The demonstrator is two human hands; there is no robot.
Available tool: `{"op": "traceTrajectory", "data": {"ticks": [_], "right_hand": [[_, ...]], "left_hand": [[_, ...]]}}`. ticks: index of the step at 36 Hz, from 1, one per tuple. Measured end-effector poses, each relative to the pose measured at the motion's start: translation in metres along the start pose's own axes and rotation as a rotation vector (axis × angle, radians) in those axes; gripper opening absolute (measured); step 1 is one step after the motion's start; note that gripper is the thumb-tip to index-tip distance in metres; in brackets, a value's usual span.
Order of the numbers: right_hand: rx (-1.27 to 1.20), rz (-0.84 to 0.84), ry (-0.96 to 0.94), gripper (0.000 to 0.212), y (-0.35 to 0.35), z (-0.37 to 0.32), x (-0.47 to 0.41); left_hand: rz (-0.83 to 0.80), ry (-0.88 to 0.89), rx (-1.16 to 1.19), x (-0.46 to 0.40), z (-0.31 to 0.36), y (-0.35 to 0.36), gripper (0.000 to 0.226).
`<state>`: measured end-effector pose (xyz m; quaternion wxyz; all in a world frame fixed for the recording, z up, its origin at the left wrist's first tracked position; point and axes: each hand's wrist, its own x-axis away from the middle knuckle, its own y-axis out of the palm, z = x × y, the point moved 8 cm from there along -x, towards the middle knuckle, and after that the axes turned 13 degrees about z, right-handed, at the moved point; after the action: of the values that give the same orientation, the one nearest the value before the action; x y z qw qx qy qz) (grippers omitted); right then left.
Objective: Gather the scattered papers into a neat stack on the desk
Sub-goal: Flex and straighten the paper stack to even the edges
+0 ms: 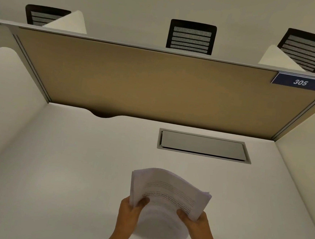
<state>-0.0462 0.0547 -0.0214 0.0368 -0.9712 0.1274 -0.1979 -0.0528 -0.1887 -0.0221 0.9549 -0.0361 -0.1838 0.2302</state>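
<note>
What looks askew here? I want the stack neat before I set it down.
The papers, held in both hands above the desk, bow upward and their right edges fan out unevenly. Nothing else stands out.

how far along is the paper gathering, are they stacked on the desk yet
Done: no loose sheets show on the desk; the papers are gathered into one bundle. In hand: the left hand and right hand grip its near corners, bundle bowed and raised, edges fanned at the right. Left: square the edges and lay the stack flat on the desk. The desk's nearest part is out of view.
</note>
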Motion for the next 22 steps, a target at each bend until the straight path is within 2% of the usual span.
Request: {"op": "traceTrajectory", "data": {"ticks": [2,10,15,20,22], "right_hand": [[-0.016,0.027,-0.001,0.024,-0.002,-0.002,-0.001],[-0.001,0.027,-0.011,0.033,0.005,0.012,0.002],[-0.033,0.050,-0.015,0.039,0.002,0.010,-0.003],[-0.028,0.064,-0.008,0.030,0.004,0.019,-0.001],[-0.018,0.078,-0.012,0.032,0.002,0.021,-0.002]], "left_hand": [[0.030,0.010,0.023,-0.001,0.001,-0.001,0.002],[0.065,-0.031,-0.024,0.003,-0.018,0.007,0.023],[0.106,-0.014,0.027,0.003,-0.014,0.003,0.023],[0.047,-0.061,-0.054,0.004,-0.031,0.005,0.025],[0.022,-0.059,-0.062,0.003,-0.032,0.004,0.024]]}}
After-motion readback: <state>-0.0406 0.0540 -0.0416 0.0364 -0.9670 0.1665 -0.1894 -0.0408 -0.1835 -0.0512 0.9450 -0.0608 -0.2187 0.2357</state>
